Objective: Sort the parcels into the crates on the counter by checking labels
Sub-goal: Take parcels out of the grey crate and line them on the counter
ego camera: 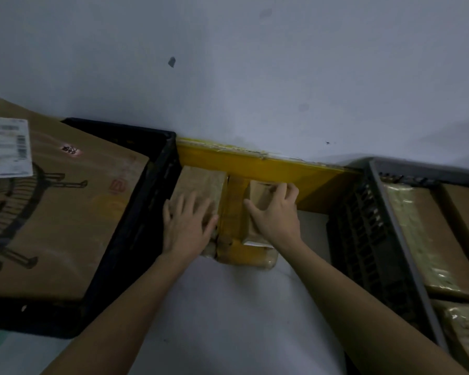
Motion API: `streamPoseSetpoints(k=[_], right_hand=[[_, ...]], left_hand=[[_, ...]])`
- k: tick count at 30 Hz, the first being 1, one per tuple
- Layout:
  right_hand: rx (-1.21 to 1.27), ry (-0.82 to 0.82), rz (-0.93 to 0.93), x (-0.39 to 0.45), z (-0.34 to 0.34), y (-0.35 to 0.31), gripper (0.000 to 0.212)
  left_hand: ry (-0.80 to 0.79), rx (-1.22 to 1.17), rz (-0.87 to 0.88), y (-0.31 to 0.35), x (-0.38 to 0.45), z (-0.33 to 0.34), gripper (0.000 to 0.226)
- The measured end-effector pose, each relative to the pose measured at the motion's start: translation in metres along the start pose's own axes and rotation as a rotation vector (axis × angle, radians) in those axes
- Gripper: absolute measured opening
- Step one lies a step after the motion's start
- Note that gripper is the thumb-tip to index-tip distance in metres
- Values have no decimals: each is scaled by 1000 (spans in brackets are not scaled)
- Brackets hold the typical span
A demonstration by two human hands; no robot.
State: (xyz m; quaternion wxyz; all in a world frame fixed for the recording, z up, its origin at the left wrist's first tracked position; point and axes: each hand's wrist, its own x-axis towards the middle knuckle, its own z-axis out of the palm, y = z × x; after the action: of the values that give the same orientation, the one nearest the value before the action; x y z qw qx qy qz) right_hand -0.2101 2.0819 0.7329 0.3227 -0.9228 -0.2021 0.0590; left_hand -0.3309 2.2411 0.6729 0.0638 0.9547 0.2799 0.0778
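Note:
A brown cardboard parcel [233, 212] wrapped with yellow tape lies on the white counter [228, 307], against the wall between two crates. My left hand [186, 226] lies flat on its left part with fingers spread. My right hand [275, 215] grips its right part, fingers curled over the top edge. A black crate [136, 212] at the left holds a big cardboard box [52, 212] with a white label [6, 147]. A grey crate [385, 239] at the right holds several taped parcels [428, 239].
A plain grey wall [255, 77] rises directly behind the counter. A wide yellow tape band [268, 165] on the parcel runs along the wall between the crates. The crates stand close on both sides of the parcel.

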Motion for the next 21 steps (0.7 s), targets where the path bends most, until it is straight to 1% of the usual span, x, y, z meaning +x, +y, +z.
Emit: streamPoseSetpoints(k=[2, 4, 8, 12, 14, 17, 19, 21], right_hand=[[8, 0, 2, 5, 8, -6, 67], [5, -25, 14, 10, 15, -10, 66], [-39, -97, 22, 13, 25, -11, 62], [-101, -101, -52, 4, 24, -9, 69], [-139, -113, -109, -4, 22, -7, 74], [-219, -208, -160, -15, 23, -4, 83], [-290, -249, -219, -18, 26, 1, 82], [-313, -255, -246, -14, 26, 3, 78]], left_hand=[[-95, 34, 50, -6, 1, 4, 71], [-119, 33, 54, -12, 5, 6, 77], [-157, 16, 19, -13, 27, 6, 72], [-187, 1, 16, -15, 51, 7, 63], [-177, 4, 21, -17, 57, 9, 64], [-130, 16, 27, -17, 57, 13, 74], [-82, 16, 23, -17, 54, 16, 75], [-40, -1, 20, -16, 53, 18, 71]])
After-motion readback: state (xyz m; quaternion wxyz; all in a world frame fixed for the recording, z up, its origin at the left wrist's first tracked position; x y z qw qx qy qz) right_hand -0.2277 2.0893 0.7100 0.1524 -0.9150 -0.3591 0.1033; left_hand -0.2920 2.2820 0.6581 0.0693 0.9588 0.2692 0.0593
